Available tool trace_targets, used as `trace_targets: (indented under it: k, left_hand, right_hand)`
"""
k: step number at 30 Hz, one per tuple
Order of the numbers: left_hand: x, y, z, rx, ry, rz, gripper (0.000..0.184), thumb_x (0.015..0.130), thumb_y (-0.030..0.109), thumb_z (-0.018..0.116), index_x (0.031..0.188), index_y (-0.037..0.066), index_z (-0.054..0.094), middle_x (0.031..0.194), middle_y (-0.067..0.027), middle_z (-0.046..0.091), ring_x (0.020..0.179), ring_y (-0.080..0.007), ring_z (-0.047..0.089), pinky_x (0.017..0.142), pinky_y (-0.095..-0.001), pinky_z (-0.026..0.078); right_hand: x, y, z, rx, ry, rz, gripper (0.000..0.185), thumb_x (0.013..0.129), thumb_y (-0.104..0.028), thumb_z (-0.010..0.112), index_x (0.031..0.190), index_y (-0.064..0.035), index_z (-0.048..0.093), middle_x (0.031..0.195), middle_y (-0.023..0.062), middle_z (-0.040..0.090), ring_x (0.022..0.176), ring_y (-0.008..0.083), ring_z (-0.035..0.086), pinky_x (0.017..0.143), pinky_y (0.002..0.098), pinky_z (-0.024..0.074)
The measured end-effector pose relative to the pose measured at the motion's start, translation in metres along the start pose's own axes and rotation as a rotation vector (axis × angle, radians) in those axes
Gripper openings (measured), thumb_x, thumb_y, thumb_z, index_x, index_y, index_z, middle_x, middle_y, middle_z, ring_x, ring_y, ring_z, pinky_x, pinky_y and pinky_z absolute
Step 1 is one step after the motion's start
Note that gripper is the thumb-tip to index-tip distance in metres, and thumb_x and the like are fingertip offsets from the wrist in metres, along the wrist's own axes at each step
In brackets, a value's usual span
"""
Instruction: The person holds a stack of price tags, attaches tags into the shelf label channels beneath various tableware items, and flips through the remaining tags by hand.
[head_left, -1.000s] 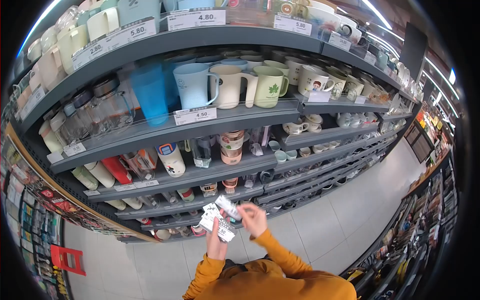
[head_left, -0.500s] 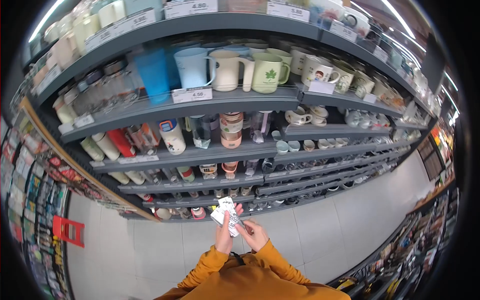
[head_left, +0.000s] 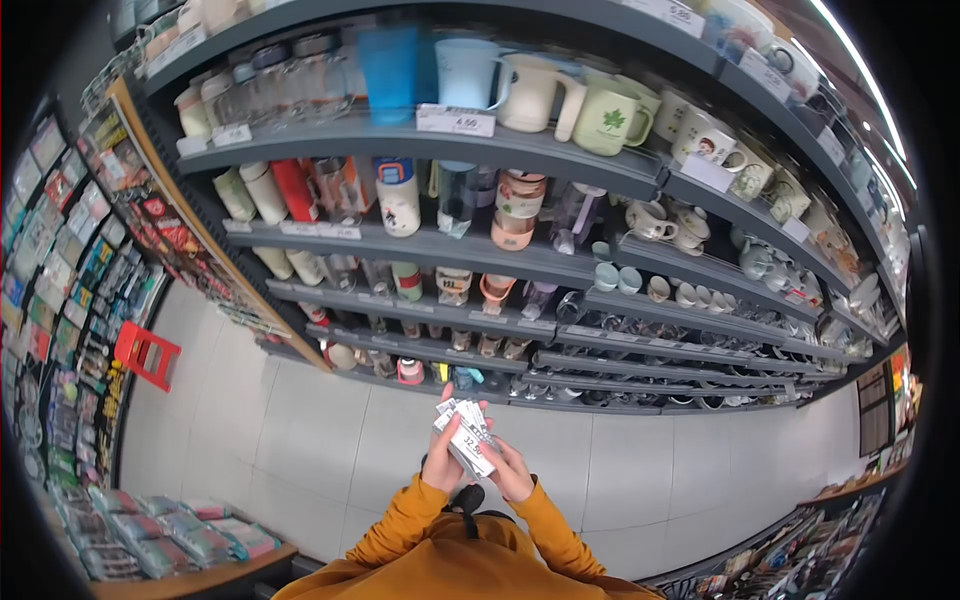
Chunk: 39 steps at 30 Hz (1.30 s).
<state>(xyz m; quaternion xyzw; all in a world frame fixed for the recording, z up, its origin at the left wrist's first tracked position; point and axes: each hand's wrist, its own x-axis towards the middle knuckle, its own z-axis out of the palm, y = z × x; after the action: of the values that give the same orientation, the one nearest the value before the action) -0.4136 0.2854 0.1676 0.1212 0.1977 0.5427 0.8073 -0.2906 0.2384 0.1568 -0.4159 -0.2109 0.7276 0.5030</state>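
A fanned bunch of white price tags [head_left: 466, 446] sits between my hands at the bottom middle, low in front of my body; the top one reads about 32.50. My left hand [head_left: 440, 464] grips the bunch from the left, its thumb along the tags and fingertips showing past the far end. On the other side my right hand [head_left: 512, 474] is closed at the tags' right edge, with some fingers hidden behind them. Beyond the hands stands a dark shelf unit [head_left: 400, 246] with cups and bottles.
A light blue mug [head_left: 467, 76], a cream mug [head_left: 533, 95] and a green mug [head_left: 603, 118] stand on an upper shelf. A shelf price label [head_left: 456, 121] hangs below them. At left, a red stool [head_left: 148, 355] stands on the tiled floor [head_left: 400, 420]. Packaged goods [head_left: 160, 535] lie at lower left.
My view has turned and tilted down, so the shelves appear higher and farther right. The price tags are turned in my hands, and a printed price now faces up.
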Motion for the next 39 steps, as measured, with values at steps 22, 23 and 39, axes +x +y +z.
trace_targets:
  k: [22,23,39]
  left_hand:
    - [0.024,0.146,-0.045,0.74,0.059,0.545,0.057,0.09,0.004,0.054,0.14,0.008,0.025,0.101,-0.011,0.054,0.088,-0.0164,0.056,0.082,-0.0297,0.047]
    - [0.028,0.164,-0.054,0.712,0.072,0.548,0.056,0.091,0.006,0.054,0.14,0.009,0.026,0.097,-0.0098,0.054,0.085,-0.016,0.056,0.08,-0.0303,0.047]
    - [0.084,0.377,-0.156,0.271,0.244,0.041,0.045,0.097,0.024,0.053,0.138,0.018,0.036,0.085,-0.0041,0.053,0.065,-0.0134,0.055,0.062,-0.0297,0.049]
  right_hand:
    - [0.11,0.054,0.135,0.003,-0.105,-0.018,0.056,0.091,-0.021,0.058,0.139,-0.0038,0.033,0.098,0.0079,0.056,0.064,0.0147,0.058,0.044,0.0263,0.0436]
    - [0.123,0.063,0.149,-0.033,-0.102,-0.03,0.061,0.091,-0.021,0.058,0.142,-0.0025,0.03,0.101,0.0077,0.056,0.065,0.0142,0.058,0.046,0.0258,0.0446]
    - [0.363,-0.105,0.269,-1.568,0.237,-0.814,0.018,0.081,-0.024,0.07,0.086,-0.0072,0.07,0.085,0.0054,0.064,0.06,0.0209,0.061,0.058,0.0331,0.0464]
